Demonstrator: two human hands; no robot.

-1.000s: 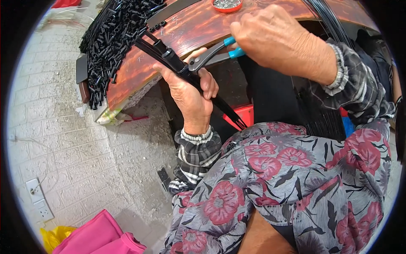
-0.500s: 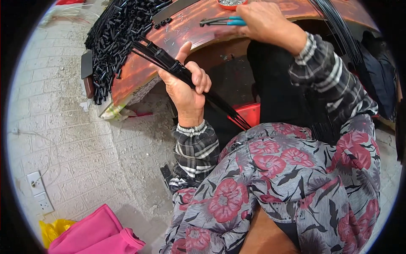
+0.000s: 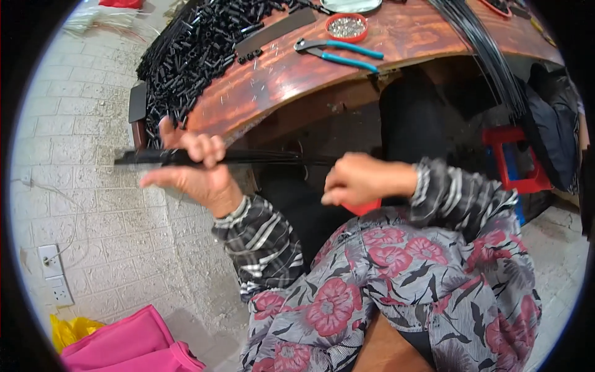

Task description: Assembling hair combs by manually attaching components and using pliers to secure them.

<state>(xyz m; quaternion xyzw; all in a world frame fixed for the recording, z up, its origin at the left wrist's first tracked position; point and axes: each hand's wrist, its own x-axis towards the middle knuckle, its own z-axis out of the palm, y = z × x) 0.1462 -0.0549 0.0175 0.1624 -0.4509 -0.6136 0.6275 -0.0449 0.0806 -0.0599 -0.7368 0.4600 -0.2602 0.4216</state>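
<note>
A bundle of thin black rods lies nearly level across my lap, in front of the table edge. Its thicker end, blurred by motion, sticks out to the left past my left hand, whose fingers wrap loosely around it while the thumb stands apart. The thin end runs to my right hand, which is curled closed around it; the rod tips are hidden there. Teal-handled pliers rest on the wooden table, jaws to the left, touched by neither hand.
Many short black tubes are heaped at the table's left. Behind the pliers sits a red dish of small metal pieces. Long black rods overhang the edge at right, near a red stool. Pink cloth is at lower left.
My right hand has put the pliers down on the table and come down to the bundle's thin end. My left hand has moved left and lower, turning the bundle from slanted to nearly level.
</note>
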